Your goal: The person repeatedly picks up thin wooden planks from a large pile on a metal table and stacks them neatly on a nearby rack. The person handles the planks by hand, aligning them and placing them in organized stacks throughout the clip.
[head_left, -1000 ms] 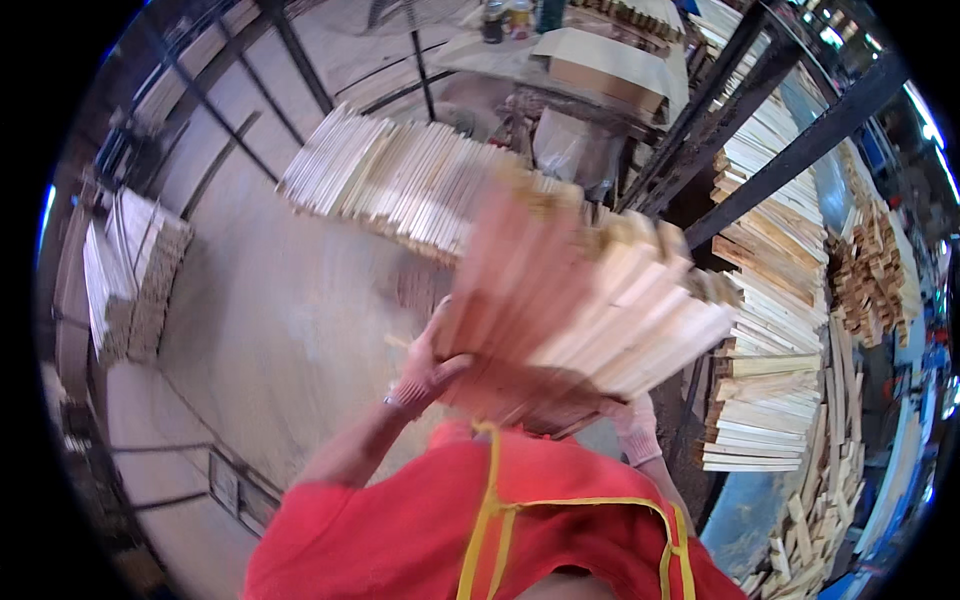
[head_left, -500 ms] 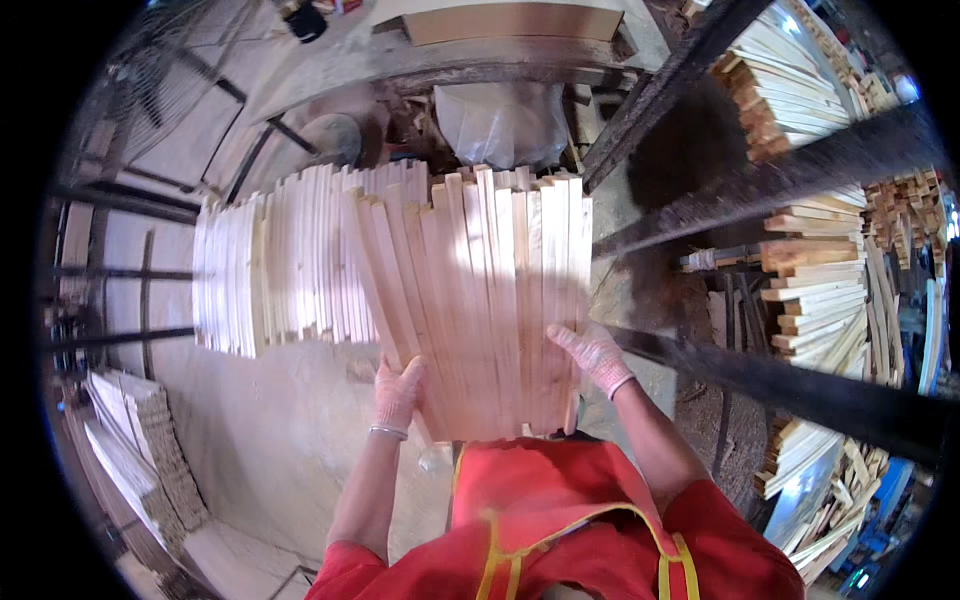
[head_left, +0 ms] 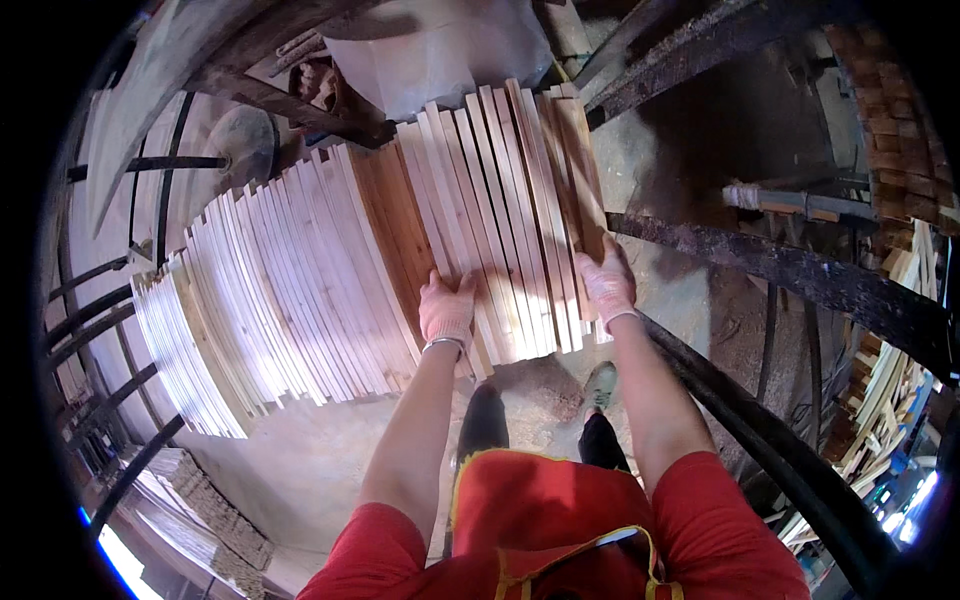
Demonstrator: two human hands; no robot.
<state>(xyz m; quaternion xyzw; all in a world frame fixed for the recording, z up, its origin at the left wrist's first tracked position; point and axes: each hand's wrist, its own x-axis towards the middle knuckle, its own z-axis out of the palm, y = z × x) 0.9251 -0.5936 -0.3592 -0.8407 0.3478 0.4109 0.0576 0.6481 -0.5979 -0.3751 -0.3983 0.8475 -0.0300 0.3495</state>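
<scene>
Clasping slats (head_left: 508, 200) between half-curled left hand (head_left: 447, 305) and right hand (head_left: 606, 282), had leftward row (head_left: 290, 280) apparently laid, gaps between hands unclosed.

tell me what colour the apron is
The apron is mainly red; it shows best in the head view.

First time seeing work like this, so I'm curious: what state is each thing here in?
Wooden strips: side by side in a row, ends uneven
Left hand: gloved, resting on the strips
Right hand: gloved, touching strips at the row's right end
Apron: worn
Plastic sheet: wrinkled, beyond the strips
</scene>
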